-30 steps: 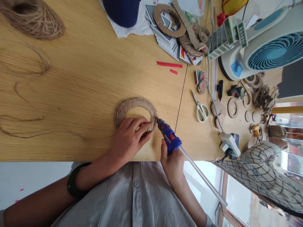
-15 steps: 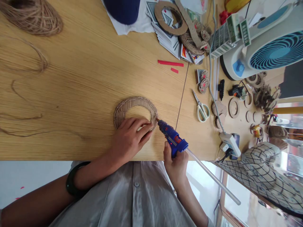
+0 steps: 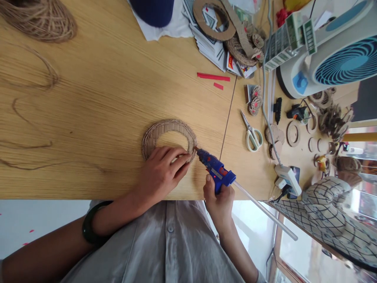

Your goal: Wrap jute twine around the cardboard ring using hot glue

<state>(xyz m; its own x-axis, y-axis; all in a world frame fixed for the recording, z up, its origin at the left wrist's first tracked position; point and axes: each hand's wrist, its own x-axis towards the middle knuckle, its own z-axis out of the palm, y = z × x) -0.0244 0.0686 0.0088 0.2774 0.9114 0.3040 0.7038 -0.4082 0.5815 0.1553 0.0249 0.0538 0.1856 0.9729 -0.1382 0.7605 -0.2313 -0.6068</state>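
Observation:
A brown cardboard ring (image 3: 151, 137) with twine around its outer edge lies flat near the table's front edge. My left hand (image 3: 163, 169) is on its near side, the fingers closed on the rim. My right hand (image 3: 219, 198) grips a blue glue gun (image 3: 216, 169) by its handle. The gun's nozzle touches or nearly touches the ring's right outer edge, close to my left fingertips. A long clear glue stick (image 3: 266, 211) sticks out of the gun's back.
Scissors (image 3: 252, 135) and red strips (image 3: 213, 77) lie right of the ring. A twine ball (image 3: 39, 19) sits at the far left, loose twine below it. Cards and cardboard rings, a fan (image 3: 303, 74) and a power strip (image 3: 287, 179) are at the right.
The glue gun's back end and glue stick have tilted slightly upward, while the nozzle stays at the ring's right edge. My left hand looks unchanged. The view has shifted slightly.

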